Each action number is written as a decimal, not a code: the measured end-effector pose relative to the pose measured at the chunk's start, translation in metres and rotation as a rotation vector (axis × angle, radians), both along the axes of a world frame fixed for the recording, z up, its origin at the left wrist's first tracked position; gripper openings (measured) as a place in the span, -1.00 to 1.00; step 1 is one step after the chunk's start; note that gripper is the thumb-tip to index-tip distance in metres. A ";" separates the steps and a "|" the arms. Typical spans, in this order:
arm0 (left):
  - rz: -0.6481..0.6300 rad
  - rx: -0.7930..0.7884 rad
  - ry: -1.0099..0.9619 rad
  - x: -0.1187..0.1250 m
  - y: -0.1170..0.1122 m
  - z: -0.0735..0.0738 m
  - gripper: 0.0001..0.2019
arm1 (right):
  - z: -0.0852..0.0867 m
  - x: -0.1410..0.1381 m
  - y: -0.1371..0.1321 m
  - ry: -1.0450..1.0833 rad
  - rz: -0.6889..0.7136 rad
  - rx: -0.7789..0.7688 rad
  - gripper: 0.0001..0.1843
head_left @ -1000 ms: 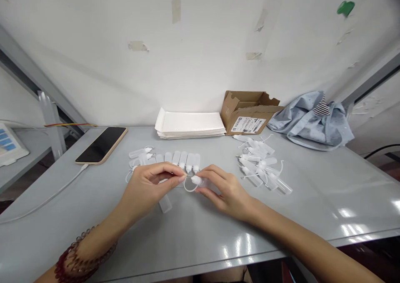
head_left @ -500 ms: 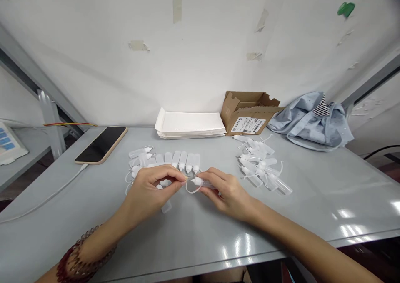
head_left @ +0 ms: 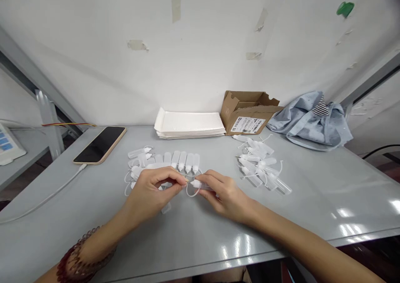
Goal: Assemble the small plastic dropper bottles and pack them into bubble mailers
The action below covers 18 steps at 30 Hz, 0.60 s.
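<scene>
Between the thumb and fingers of my right hand (head_left: 220, 191) lies a small clear squeeze bottle (head_left: 196, 184) with a white nozzle top. It points left, and a thin white strap loops below its nozzle. My left hand (head_left: 158, 189) is closed in a pinch at the bottle's thin tip; what sits between those fingertips is too small to make out. Behind and beside my left hand, similar bottles (head_left: 182, 161) lie on the table, several in a neat row and others partly hidden by the hand. A loose pile of more bottles (head_left: 264, 164) lies to the right.
A phone (head_left: 100, 145) on a white charging cable lies at the left of the grey table (head_left: 175, 249). Along the wall are a stack of white trays (head_left: 190, 122), an open cardboard box (head_left: 250, 112) and a crumpled light blue cloth (head_left: 312, 122).
Both hands stay nearly in place around the bottle. Its strap loop has shifted slightly downward, and the whole view has moved very slightly.
</scene>
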<state>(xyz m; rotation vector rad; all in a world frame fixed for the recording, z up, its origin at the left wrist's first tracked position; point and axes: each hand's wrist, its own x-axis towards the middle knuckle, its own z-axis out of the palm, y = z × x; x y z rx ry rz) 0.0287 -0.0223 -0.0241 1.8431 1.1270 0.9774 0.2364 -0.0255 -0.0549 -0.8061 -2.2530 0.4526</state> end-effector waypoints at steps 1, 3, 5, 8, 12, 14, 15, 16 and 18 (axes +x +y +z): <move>-0.001 -0.001 0.002 0.000 0.000 0.000 -0.88 | 0.000 0.000 0.000 0.000 0.001 -0.002 -0.79; -0.005 0.003 0.005 0.000 0.000 -0.001 -0.88 | -0.001 0.000 0.000 -0.001 0.004 -0.003 -0.79; -0.009 0.013 0.010 -0.001 0.000 -0.002 -0.87 | -0.002 0.000 0.001 -0.002 0.003 0.002 -0.80; -0.018 0.023 0.017 -0.001 0.000 -0.004 -0.87 | -0.004 -0.001 0.001 0.000 0.004 0.006 -0.79; -0.020 0.008 0.027 -0.001 0.003 -0.004 -0.88 | -0.004 -0.002 0.002 -0.002 0.006 -0.013 -0.79; -0.016 -0.008 0.039 -0.003 0.007 -0.001 -0.89 | -0.001 -0.002 0.003 -0.018 0.004 -0.037 -0.79; -0.007 -0.017 0.048 -0.006 0.009 0.002 -0.90 | 0.001 -0.002 0.004 -0.036 0.000 -0.055 -0.77; 0.011 -0.025 0.059 -0.009 0.012 0.004 -0.91 | 0.003 0.000 0.006 -0.058 -0.006 -0.075 -0.74; 0.082 -0.041 0.074 -0.019 0.018 0.009 -0.91 | 0.009 0.004 0.009 -0.089 -0.030 -0.101 -0.68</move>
